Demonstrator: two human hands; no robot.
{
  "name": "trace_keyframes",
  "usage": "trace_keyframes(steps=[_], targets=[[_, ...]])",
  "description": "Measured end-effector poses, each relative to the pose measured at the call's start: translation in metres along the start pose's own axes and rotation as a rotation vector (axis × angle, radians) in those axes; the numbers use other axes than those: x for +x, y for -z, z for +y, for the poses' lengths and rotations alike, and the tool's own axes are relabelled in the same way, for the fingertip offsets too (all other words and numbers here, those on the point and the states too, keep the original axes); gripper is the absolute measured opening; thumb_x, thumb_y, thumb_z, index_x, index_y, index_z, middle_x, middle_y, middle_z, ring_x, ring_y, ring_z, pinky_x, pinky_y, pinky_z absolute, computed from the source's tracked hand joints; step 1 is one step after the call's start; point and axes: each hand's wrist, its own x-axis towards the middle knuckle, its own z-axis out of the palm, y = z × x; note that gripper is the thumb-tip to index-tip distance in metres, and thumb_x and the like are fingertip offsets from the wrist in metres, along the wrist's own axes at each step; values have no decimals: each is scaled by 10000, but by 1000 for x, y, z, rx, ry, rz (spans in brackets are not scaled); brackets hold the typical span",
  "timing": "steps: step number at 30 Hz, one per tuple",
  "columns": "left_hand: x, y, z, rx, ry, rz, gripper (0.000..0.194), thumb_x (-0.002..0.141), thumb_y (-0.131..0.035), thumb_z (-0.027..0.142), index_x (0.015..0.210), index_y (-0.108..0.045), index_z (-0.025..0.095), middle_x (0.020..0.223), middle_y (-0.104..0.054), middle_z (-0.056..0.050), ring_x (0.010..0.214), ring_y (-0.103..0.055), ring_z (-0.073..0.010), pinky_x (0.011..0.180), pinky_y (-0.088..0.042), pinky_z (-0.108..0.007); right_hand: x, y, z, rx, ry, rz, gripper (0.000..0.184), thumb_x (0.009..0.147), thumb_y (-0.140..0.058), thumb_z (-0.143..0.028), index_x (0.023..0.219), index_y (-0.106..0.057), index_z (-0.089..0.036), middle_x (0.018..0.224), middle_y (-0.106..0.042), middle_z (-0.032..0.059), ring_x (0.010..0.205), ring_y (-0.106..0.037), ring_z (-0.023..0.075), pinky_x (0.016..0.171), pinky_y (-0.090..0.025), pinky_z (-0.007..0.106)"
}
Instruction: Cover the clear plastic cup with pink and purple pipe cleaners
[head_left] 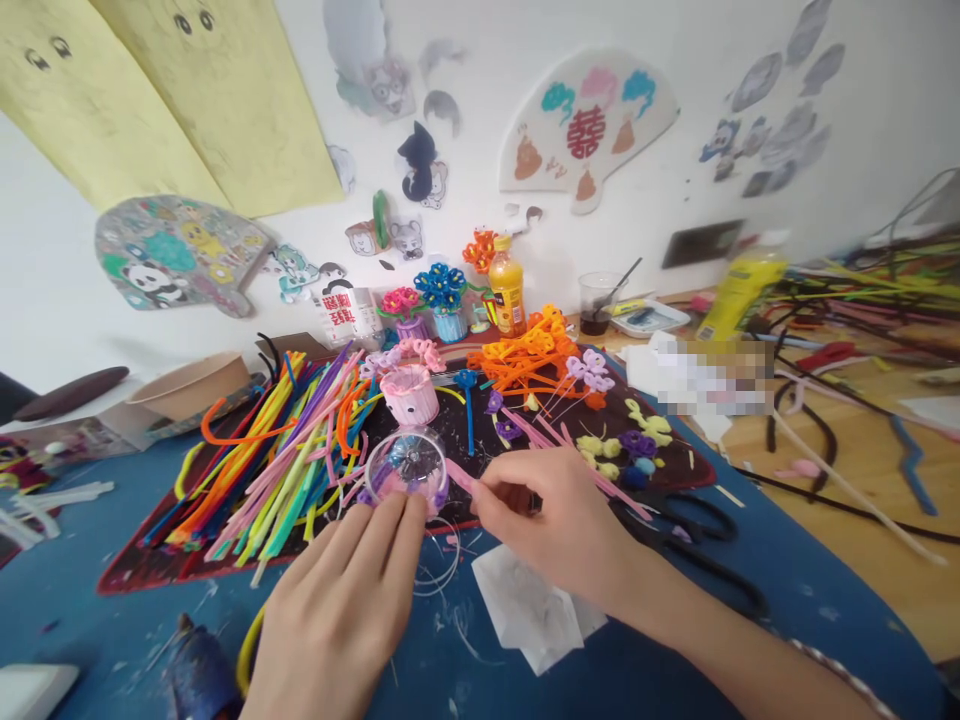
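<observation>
A clear plastic cup (406, 462) lies tipped with its round rim toward me, pink and purple fuzzy pipe cleaner showing around its lower part. My left hand (349, 585) has its fingers over the near side of the cup, the thumb hidden. Between the thumb and forefinger of my right hand (551, 520) is a pink pipe cleaner (459, 474) that reaches left to the cup. Just behind the cup stands a pink pipe-cleaner pot (409, 394) with a small face. A loop of thin clear line (448, 575) and a crumpled white paper (525, 605) lie nearby.
Loose coloured pipe cleaners (277, 470) spread at the left on a dark mat. Orange pipe-cleaner flowers (532, 350) lie behind, with a juice bottle (507, 290). Black scissors (694, 540) are beside my right forearm. A blue glue gun (196, 670) sits at front left.
</observation>
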Motion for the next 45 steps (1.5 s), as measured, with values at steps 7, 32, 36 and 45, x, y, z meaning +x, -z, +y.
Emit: trace_keyframes(steps=[7,32,36,45], targets=[[13,5,5,67,-65,4,323,927,-411,20,1120,-666,71,1075,-758,-129,936,-681,-245,803,-517,-354,0,-2,-3,5,54,-33,361,891,-504,-199,547,-395,-202,551,-447,-35,512,-391,96,505,-290,247],[5,13,15,-11,1,105,340,875,-457,-40,1148,-647,33,1095,-748,-131,1058,-606,-228,1143,-343,-401,-4,4,-7,355,-105,-158,247,939,-587,-308,731,-625,-180,626,-579,-25,558,-511,102,507,-369,211],[6,15,15,5,13,110,363,878,-424,-38,1148,-657,34,1092,-745,-115,1041,-607,-198,1220,-239,-392,-5,4,-6,375,-100,-173,269,932,-638,-371,740,-636,-182,633,-590,-24,564,-522,103,518,-389,205],[-6,18,16,13,-75,53,384,907,-404,9,1194,-659,24,1251,-696,-150,1078,-617,-216,1214,-230,-434,-4,0,-2,429,-96,-191,383,920,-635,-510,753,-660,-166,626,-597,-14,541,-539,97,512,-435,193]])
